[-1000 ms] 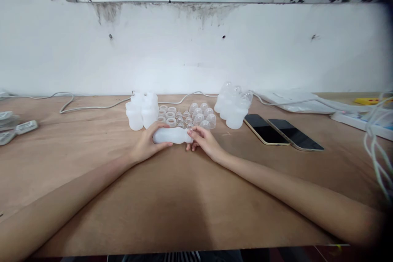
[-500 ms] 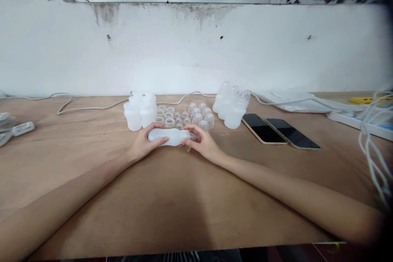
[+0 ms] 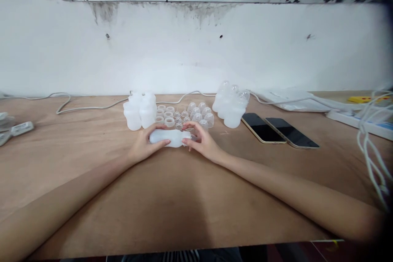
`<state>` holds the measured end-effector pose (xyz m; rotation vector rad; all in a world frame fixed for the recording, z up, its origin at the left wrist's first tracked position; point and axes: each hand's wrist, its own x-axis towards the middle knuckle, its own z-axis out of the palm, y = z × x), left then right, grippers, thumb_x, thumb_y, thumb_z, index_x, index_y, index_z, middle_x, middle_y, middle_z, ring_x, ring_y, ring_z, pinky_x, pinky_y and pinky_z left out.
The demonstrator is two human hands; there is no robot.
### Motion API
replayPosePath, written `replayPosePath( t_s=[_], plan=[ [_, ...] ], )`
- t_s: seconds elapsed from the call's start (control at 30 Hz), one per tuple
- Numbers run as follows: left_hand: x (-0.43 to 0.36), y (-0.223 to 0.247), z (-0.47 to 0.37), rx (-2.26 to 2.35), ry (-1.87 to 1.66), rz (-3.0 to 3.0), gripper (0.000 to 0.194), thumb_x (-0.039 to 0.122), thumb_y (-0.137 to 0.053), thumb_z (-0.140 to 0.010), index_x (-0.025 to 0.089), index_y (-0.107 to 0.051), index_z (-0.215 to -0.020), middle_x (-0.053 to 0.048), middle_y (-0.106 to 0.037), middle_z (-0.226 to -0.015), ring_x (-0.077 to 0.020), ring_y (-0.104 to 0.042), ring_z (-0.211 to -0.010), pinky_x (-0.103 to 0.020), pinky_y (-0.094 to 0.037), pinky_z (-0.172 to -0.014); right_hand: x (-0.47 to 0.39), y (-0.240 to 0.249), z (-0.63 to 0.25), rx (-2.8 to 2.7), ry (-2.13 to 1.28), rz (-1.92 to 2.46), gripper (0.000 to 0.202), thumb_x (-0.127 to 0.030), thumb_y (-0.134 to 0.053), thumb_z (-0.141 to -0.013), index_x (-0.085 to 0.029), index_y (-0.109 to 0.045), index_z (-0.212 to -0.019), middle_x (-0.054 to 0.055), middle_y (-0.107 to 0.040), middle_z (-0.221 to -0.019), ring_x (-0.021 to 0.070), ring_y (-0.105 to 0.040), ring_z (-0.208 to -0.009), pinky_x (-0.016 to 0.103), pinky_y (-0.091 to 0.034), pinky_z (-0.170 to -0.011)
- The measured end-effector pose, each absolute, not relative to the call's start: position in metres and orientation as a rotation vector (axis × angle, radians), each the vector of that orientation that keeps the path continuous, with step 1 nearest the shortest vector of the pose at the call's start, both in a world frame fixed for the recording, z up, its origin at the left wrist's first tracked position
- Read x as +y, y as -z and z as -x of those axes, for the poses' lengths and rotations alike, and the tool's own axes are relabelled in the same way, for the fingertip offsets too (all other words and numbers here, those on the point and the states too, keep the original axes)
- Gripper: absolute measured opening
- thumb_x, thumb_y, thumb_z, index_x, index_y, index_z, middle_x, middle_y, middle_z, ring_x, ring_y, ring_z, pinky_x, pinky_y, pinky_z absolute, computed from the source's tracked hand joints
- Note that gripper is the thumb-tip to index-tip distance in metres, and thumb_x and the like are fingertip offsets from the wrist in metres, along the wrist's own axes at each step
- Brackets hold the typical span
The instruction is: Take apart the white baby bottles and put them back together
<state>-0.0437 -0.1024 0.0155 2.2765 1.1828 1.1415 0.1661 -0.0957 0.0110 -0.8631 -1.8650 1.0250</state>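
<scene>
A white baby bottle (image 3: pixel 171 137) lies sideways between my hands, just over the table. My left hand (image 3: pixel 145 143) is closed round its base end, thumb along the near side. At the neck end, my right hand (image 3: pixel 204 143) grips the collar with thumb and fingers; a clear nipple partly shows there, mostly hidden by the fingers. Right behind the bottle stand rows of white collar rings (image 3: pixel 169 122), small clear nipples (image 3: pixel 178 120) and clear dome caps (image 3: pixel 208 119).
Several open white bottles (image 3: pixel 139 110) stand at the back left, capped bottles (image 3: pixel 232 108) at the back right. Two phones (image 3: pixel 264 128) lie right of these. Further right are a power strip (image 3: pixel 359 123), a plastic bag (image 3: pixel 294 102) and hanging white cables (image 3: pixel 367 143). White adapters (image 3: pixel 21 129) lie far left.
The bottle has turned slightly about its long axis and shifted a little right. My right fingers have moved on the collar, and less of the nipple shows.
</scene>
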Motion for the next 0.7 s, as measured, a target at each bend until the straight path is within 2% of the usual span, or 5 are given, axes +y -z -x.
replayPosePath(
  t_s=[0.1, 0.2, 0.33, 0.43, 0.7],
  plan=[
    [-0.101, -0.016, 0.044, 1.213, -1.14, -2.175, 0.034, 0.04, -0.056, -0.07, 0.018, -0.054, -0.096, -0.003, -0.059, -0.097, -0.0177, -0.054, -0.091, -0.03, -0.043, -0.08, -0.099, -0.013, -0.165, -1.996, -0.909, 0.798, 0.037, -0.032, -0.058, -0.069, -0.023, -0.046, -0.103, 0.005, -0.048, -0.107, 0.0147, -0.051, -0.086, 0.021, -0.048, -0.056],
    [-0.101, -0.017, 0.044, 1.234, -1.116, -2.11, 0.032, 0.042, -0.054, -0.072, 0.018, -0.056, -0.092, -0.002, -0.06, -0.092, -0.0169, -0.055, -0.085, -0.028, -0.045, -0.076, -0.101, -0.013, -0.165, -2.053, -0.775, 0.813, 0.042, -0.031, -0.062, -0.066, -0.023, -0.049, -0.105, 0.005, -0.05, -0.108, 0.0157, -0.051, -0.088, 0.023, -0.047, -0.06],
    [-0.102, -0.017, 0.045, 1.216, -1.1, -2.218, 0.034, 0.042, -0.057, -0.069, 0.017, -0.055, -0.092, -0.003, -0.061, -0.087, -0.0162, -0.056, -0.079, -0.027, -0.046, -0.07, -0.1, -0.011, -0.166, -2.003, -0.828, 0.967, 0.043, -0.04, -0.059, -0.067, -0.018, -0.052, -0.103, 0.004, -0.061, -0.079, 0.0094, -0.051, -0.054, 0.021, -0.043, -0.046],
    [-0.105, -0.014, 0.046, 1.098, -1.198, -2.513, 0.04, 0.038, -0.062, -0.066, 0.016, -0.051, -0.098, -0.005, -0.059, -0.09, -0.0162, -0.056, -0.082, -0.028, -0.046, -0.072, -0.099, -0.01, -0.165, -1.957, -1.02, 0.997, 0.035, -0.045, -0.05, -0.074, -0.015, -0.055, -0.09, -0.002, -0.054, -0.051, 0.0054, -0.042, -0.037, 0.017, -0.033, -0.035],
    [-0.099, -0.004, 0.049, 0.727, -1.448, -3.163, 0.045, 0.029, -0.062, -0.068, 0.017, -0.045, -0.108, -0.007, -0.057, -0.095, -0.0158, -0.054, -0.085, -0.029, -0.048, -0.073, -0.093, -0.021, -0.164, -1.751, -1.631, 1.021, 0.05, -0.057, -0.038, -0.076, -0.011, -0.046, -0.055, -0.002, -0.045, -0.044, 0.0008, -0.029, -0.028, 0.014, -0.016, -0.027]
  ],
)
